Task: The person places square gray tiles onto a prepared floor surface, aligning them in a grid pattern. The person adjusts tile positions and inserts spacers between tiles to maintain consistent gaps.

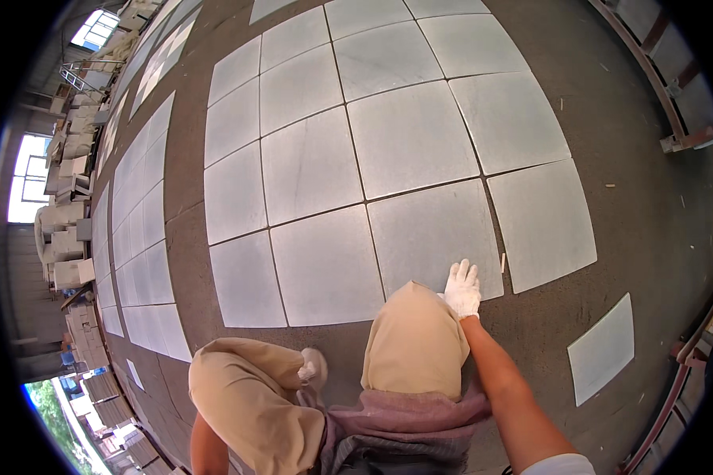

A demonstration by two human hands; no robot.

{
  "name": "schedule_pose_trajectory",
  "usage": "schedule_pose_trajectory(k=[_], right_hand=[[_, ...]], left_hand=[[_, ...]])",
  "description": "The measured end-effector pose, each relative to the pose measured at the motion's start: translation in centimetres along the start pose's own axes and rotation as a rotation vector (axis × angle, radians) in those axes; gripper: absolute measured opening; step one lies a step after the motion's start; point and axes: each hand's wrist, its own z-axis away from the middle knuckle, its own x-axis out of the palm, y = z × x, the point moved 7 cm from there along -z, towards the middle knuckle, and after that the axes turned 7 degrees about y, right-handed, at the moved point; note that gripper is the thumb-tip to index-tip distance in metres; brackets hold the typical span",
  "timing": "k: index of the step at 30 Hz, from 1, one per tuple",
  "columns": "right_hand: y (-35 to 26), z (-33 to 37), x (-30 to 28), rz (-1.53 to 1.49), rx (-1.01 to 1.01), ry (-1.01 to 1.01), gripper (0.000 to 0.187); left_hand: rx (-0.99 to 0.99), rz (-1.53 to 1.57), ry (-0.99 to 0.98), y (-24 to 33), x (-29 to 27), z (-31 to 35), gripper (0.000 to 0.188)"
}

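Observation:
My right hand [463,290], in a white glove, rests on the near edge of a large pale grey stone slab [428,229]. Its fingers are stretched out flat and grip nothing. Just right of the fingertips, a small light stick [503,263] lies by the gap between this slab and the separate slab [540,226] at the right. The other slabs [317,166] lie in rows, with narrow dark joints between them. Of my left arm only a bit of forearm [208,446] shows beside my left leg; the leg hides the hand.
A smaller pale piece [602,350] lies alone on the brown floor at the right. More slab layouts [144,229] spread along the left. Stacked boxes and pieces [71,206] line the left wall. Metal frames [650,71] stand at the right edge. My bent knees [416,340] are close to the slabs.

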Motion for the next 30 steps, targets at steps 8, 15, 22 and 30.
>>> schedule_pose_trajectory(k=[8,15,22,30], right_hand=[[2.0,-0.9,4.5,0.181,-0.004,0.085,0.082],[4.9,0.5,0.1,0.022,-0.010,-0.275,0.090],[8.9,9.0,1.6,-0.935,0.257,-0.178,0.075],[9.5,22.8,-4.7,-1.169,0.846,-0.308,0.069]], left_hand=[[0.247,-0.266,-0.042,5.2,8.2,-3.7,0.048],[0.829,-0.947,-0.072,17.4,24.3,-7.1,0.050],[0.965,-1.496,0.199,23.8,28.2,-13.0,0.055],[0.821,-1.542,0.171,24.5,29.8,-14.5,0.059]])
